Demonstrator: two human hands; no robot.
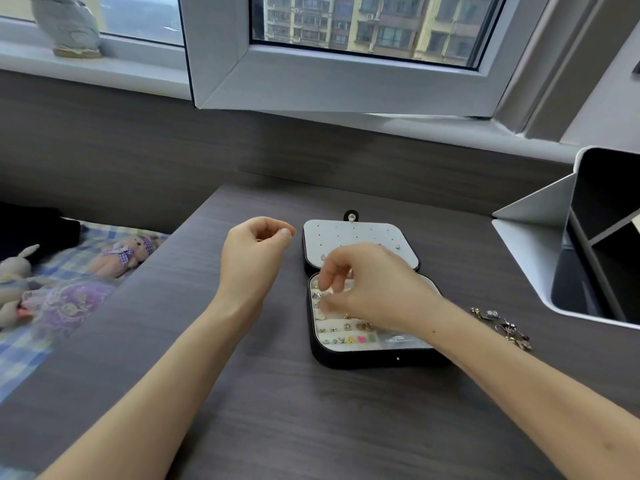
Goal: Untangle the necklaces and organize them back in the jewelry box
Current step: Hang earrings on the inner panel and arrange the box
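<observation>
A black jewelry box (pixel 349 358) lies open on the table, its white lid panel (pixel 360 233) folded back. The white tray holds several small earrings and rings. My right hand (pixel 367 282) hovers over the tray's upper left part, fingertips curled down and pinching a small gold piece of a necklace. My left hand (pixel 256 254) is raised left of the box, fingers curled, thumb against forefinger; a faint gold glint of fine chain shows inside the pinch. A tangle of necklaces (pixel 502 327) lies on the table right of the box.
A white organiser with dark compartments (pixel 540 271) stands at the right edge. Plush toys (pixel 128 254) lie on a checked cloth left of the table. A wall and open window frame (pixel 339 84) rise behind the table.
</observation>
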